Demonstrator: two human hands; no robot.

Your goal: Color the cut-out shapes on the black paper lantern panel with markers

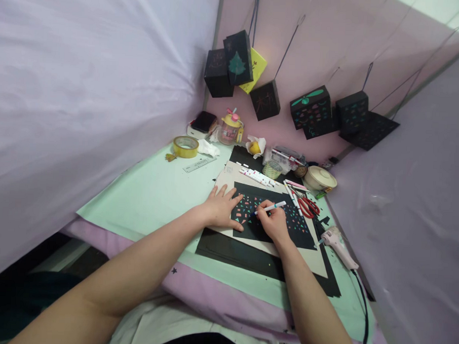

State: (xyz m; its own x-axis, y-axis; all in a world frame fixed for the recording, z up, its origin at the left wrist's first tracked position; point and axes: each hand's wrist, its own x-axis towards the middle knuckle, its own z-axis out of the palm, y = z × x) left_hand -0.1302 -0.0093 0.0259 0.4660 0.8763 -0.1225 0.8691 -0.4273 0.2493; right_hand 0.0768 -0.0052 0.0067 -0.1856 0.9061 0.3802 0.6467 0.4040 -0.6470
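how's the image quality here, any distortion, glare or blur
Head view: wide-angle lens bends the walls and stretches the forearms; soft even light, no glare; right hand with its marker and left hand on the black card look fairly sharp.

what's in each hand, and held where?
Right hand holds a white marker near its lower, tip end. Left hand holds nothing, lying flat on the black sheet.
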